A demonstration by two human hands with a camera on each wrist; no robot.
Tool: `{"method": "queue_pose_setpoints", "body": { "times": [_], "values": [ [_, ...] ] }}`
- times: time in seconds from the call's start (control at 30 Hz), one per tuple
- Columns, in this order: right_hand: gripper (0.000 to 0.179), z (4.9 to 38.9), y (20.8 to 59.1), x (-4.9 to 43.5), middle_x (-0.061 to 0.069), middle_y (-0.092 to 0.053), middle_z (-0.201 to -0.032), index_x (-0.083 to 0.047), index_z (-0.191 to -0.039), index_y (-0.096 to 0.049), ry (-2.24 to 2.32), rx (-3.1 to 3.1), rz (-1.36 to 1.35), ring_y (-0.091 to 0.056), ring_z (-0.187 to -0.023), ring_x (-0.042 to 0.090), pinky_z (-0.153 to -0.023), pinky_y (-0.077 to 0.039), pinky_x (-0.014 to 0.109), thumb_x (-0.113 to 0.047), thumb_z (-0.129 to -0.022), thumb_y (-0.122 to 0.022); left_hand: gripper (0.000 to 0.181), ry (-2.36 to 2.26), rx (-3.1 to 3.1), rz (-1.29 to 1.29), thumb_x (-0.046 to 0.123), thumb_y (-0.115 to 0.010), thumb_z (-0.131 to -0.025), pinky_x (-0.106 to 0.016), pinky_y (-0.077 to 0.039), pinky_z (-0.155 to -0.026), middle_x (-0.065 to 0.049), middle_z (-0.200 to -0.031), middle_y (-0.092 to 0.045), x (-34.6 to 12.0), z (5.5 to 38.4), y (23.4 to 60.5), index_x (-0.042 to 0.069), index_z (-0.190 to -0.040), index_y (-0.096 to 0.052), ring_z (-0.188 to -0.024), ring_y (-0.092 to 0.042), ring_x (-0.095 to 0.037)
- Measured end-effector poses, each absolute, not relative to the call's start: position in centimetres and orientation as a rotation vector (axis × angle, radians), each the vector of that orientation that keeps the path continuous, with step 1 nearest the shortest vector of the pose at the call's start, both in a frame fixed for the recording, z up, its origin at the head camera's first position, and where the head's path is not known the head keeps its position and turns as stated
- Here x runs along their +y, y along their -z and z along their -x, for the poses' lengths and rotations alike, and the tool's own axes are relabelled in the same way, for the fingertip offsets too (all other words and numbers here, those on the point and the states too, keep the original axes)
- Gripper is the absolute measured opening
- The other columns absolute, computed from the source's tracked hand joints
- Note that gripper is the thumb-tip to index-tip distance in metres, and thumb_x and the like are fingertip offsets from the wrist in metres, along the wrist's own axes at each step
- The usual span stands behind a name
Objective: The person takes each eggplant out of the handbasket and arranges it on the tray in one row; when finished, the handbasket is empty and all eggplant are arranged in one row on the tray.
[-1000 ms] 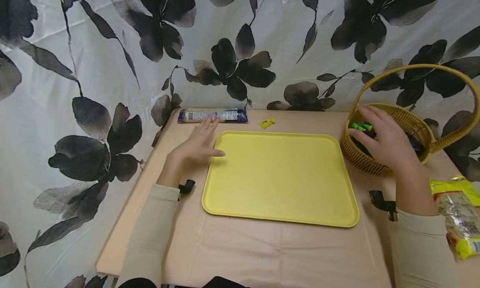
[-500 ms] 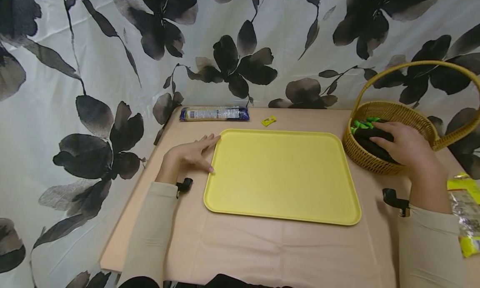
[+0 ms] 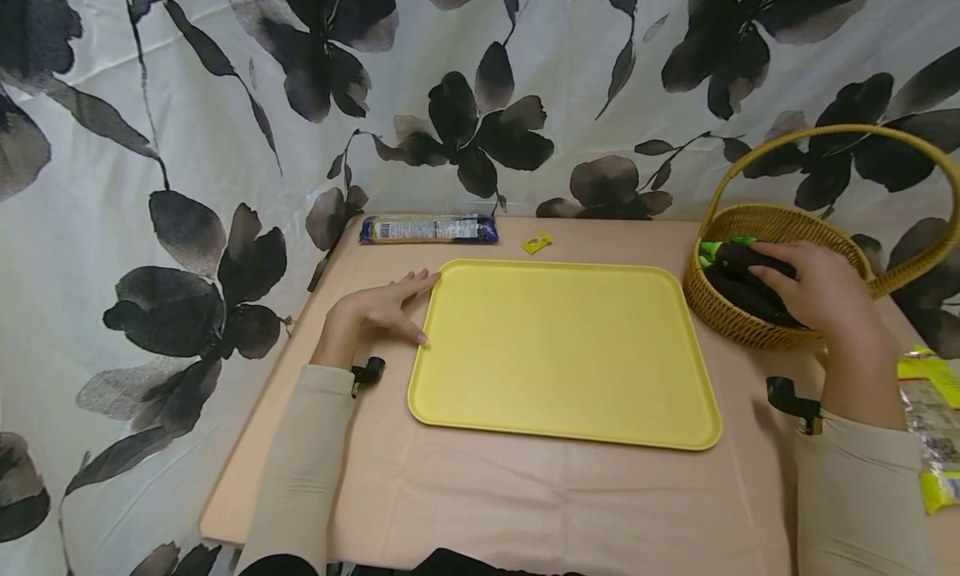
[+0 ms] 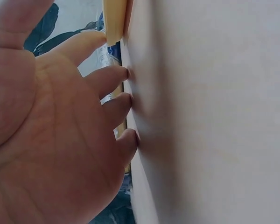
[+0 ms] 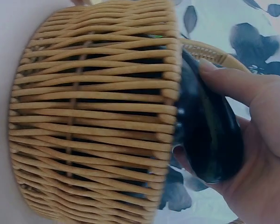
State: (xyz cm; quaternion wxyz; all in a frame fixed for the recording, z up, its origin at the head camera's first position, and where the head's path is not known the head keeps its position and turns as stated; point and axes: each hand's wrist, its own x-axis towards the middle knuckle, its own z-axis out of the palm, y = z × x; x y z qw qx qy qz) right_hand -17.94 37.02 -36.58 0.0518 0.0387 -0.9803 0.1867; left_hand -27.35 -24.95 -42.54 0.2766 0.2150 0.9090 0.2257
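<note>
My right hand reaches into the yellow wicker basket and grips a dark eggplant with a green stem end. The right wrist view has its thumb along one side, the eggplant lying against the palm above the rim. More dark eggplants lie in the basket beneath it; how many cannot be told. At the left edge of the yellow tray, my left hand is spread, thumb and index fingertip touching the rim. Its other fingertips rest on the table in the left wrist view.
Behind the tray lies a long blue-ended packet, with a small yellow wrapped piece beside it. A yellow and clear bag lies at the right edge. The basket's tall handle arches above it. A floral curtain hangs behind the table.
My right hand has moved rightward and down within the basket and taken hold of an eggplant, lifting it slightly. My left hand has drawn back from near the packet to the tray's left rim.
</note>
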Motion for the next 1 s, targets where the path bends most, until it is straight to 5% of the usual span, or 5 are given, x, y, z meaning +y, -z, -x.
{"method": "queue_pose_setpoints", "body": {
  "times": [0.3,0.43,0.53,0.7,1.0],
  "values": [
    [0.048,16.8,34.7,34.4,0.031,-0.053,-0.146,-0.013,-0.153,-0.054,-0.815,-2.806,-0.173,-0.044,-0.134,0.056,-0.103,-0.035,0.077,-0.03,-0.108,-0.057,0.137,-0.694,2.397,-0.555,0.053,-0.097,-0.064,-0.062,0.009,-0.128,0.003,-0.177,0.008,-25.9,27.7,42.9,0.039,-0.168,-0.009,-0.162,0.015,-0.026],
    [0.046,16.6,34.6,32.4,0.023,-0.058,-0.144,-0.016,-0.15,-0.058,-0.925,-2.75,-0.212,-0.049,-0.131,0.044,-0.104,-0.044,0.048,-0.031,-0.106,-0.061,0.136,-0.716,2.389,-0.548,0.051,-0.098,-0.063,-0.061,0.009,-0.128,0.005,-0.177,0.007,-26.0,27.6,42.9,0.039,-0.168,-0.011,-0.162,0.015,-0.026],
    [0.047,16.7,35.0,30.9,0.02,-0.06,-0.143,-0.018,-0.15,-0.058,-0.953,-2.751,-0.259,-0.053,-0.127,0.038,-0.094,-0.041,0.032,-0.032,-0.106,-0.061,0.135,-0.708,2.39,-0.552,0.05,-0.097,-0.065,-0.062,0.009,-0.128,0.004,-0.177,0.007,-26.1,27.4,43.0,0.038,-0.168,-0.011,-0.162,0.015,-0.027],
    [0.051,17.1,35.8,28.6,0.021,-0.055,-0.143,-0.023,-0.156,-0.05,-1.017,-2.81,-0.374,-0.051,-0.124,0.04,-0.093,-0.041,0.049,-0.035,-0.108,-0.057,0.135,-0.688,2.399,-0.56,0.052,-0.096,-0.065,-0.063,0.008,-0.128,0.003,-0.177,0.007,-26.0,27.3,42.9,0.037,-0.168,-0.01,-0.163,0.015,-0.028],
    [0.05,17.5,36.3,24.7,0.013,-0.047,-0.151,-0.036,-0.159,-0.044,-1.211,-2.847,-0.518,-0.047,-0.124,0.032,-0.091,-0.038,0.046,-0.035,-0.109,-0.054,0.133,-0.693,2.404,-0.581,0.052,-0.096,-0.067,-0.061,0.008,-0.129,0.003,-0.177,0.007,-26.1,27.2,43.0,0.037,-0.168,-0.011,-0.163,0.015,-0.026]
  ]
}}
